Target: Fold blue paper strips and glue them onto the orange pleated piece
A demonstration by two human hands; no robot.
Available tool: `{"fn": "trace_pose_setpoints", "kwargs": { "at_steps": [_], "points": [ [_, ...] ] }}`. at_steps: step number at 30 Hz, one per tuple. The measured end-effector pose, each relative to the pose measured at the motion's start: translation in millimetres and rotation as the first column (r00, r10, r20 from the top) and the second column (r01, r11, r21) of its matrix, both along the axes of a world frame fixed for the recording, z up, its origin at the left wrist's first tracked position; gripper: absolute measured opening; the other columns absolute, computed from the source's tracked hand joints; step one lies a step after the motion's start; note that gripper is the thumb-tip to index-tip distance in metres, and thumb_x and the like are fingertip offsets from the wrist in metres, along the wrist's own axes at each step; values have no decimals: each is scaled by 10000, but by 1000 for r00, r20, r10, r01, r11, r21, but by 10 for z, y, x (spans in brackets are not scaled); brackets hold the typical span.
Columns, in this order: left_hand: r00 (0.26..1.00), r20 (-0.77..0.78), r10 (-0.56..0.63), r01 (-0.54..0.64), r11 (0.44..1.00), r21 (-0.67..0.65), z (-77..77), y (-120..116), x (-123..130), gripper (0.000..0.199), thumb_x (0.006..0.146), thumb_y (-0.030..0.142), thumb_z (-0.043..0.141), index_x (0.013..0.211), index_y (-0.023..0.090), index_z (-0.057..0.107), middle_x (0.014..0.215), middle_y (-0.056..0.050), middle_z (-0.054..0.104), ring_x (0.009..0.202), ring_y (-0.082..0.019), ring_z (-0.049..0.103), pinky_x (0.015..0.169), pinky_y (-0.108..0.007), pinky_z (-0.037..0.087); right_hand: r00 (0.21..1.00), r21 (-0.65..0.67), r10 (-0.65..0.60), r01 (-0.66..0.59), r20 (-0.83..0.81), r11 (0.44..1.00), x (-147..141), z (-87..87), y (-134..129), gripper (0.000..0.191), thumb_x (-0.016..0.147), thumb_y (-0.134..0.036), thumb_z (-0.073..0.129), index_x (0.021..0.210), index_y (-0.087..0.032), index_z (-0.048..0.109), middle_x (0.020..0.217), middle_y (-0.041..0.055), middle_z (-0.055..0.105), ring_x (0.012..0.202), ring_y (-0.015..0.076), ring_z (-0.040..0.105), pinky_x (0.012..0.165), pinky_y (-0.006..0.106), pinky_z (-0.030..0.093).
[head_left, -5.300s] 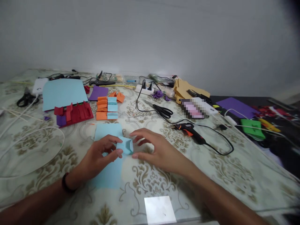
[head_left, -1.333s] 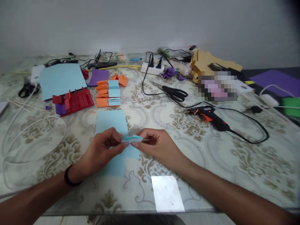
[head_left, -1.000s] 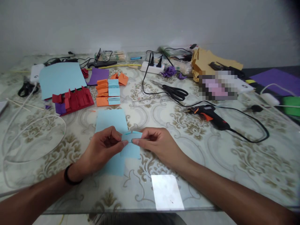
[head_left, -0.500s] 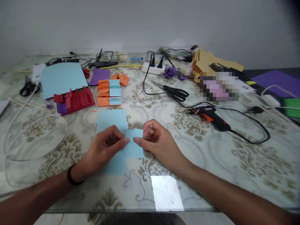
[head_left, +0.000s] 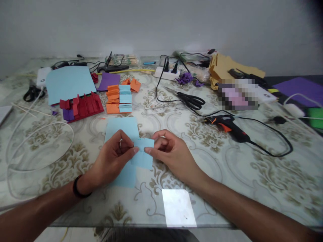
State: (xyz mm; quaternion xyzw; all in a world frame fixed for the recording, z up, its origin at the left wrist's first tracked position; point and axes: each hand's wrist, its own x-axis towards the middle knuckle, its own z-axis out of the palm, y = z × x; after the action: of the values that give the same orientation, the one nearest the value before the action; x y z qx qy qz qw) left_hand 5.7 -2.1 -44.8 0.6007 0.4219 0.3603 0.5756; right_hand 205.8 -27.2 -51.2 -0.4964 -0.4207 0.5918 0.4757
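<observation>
A small light blue paper piece (head_left: 143, 158) with a crease across it is held between my two hands. My left hand (head_left: 113, 156) pinches its left side, and my right hand (head_left: 168, 149) pinches its right side. Beneath the piece and my left hand lies a larger light blue sheet (head_left: 122, 126). Folded orange strips (head_left: 112, 99) and folded light blue strips (head_left: 125, 98) stand side by side beyond the sheet. To their left is a folded red paper piece (head_left: 87, 106) with a purple end.
Black-handled scissors (head_left: 190, 100) and a hot glue gun (head_left: 230, 126) with its cord lie to the right. A white power strip (head_left: 167, 73) is at the back. White cable (head_left: 15, 141) loops at the left. A white paper piece (head_left: 178, 207) lies near the front edge.
The small paper piece has tilted slightly between my fingers, its lower right corner shifting left. My grip stays much the same, and the whole view has moved slightly.
</observation>
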Motion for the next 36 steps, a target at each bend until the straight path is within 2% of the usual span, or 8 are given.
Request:
{"fn": "trace_pose_setpoints", "kwargs": {
  "at_steps": [6,10,12,15,18,25,32,36],
  "points": [
    [1000,19,2,-1,999,-46,31,25,6,219,909,261,717,998,227,520,574,93,535,504,-78,391,455,-165,285,999,21,21,-22,28,1000,-12,-9,-17,441,708,-457,896,948,-212,619,698,-56,556,627,117,504,591,255,420],
    [999,-39,36,-37,998,-43,27,49,-8,253,883,327,742,1055,205,603,620,56,601,543,-97,463,483,-189,341,987,-8,127,-127,102,992,5,-1,-22,437,767,-542,833,702,-192,581,647,-51,503,579,99,434,548,250,370],
    [997,-71,18,-21,999,-36,17,62,-17,220,871,355,748,970,188,645,619,51,575,568,-105,493,520,-205,378,981,0,142,-144,135,990,20,-3,-19,463,787,-557,812,654,-191,562,615,-55,476,554,94,393,530,250,341],
    [987,-132,-91,82,994,-75,-9,76,-34,292,879,424,735,776,170,636,614,44,519,570,-104,470,521,-219,359,975,-1,161,-163,155,987,34,-22,-18,418,816,-555,785,708,-188,615,658,-34,536,586,109,441,561,257,370],
    [973,-148,-180,159,977,-140,-38,74,-51,343,883,471,732,761,160,654,651,25,555,573,-106,467,508,-223,328,967,-12,190,-190,170,982,35,-45,-30,394,836,-545,770,745,-185,638,694,-17,571,621,123,476,579,261,374],
    [966,-142,-214,190,968,-165,-5,48,-74,316,902,450,713,779,159,717,669,4,609,578,-116,484,517,-232,343,964,28,218,-225,154,974,50,-10,-61,447,837,-519,785,666,-189,538,630,-51,443,588,104,375,544,258,282],
    [965,-78,-249,234,957,-170,70,59,-80,270,897,409,709,818,152,737,748,-23,641,666,-138,518,567,-244,407,963,24,257,-260,86,965,37,5,-75,386,849,-486,784,702,-183,596,666,-26,536,627,121,472,594,265,369],
    [970,-108,-217,203,972,-121,20,77,-86,326,906,442,700,759,155,657,656,28,536,585,-103,440,514,-217,337,972,31,230,-232,40,972,19,-2,-62,305,830,-447,803,796,-175,669,756,-1,644,685,131,561,657,267,445]
  ]
}}
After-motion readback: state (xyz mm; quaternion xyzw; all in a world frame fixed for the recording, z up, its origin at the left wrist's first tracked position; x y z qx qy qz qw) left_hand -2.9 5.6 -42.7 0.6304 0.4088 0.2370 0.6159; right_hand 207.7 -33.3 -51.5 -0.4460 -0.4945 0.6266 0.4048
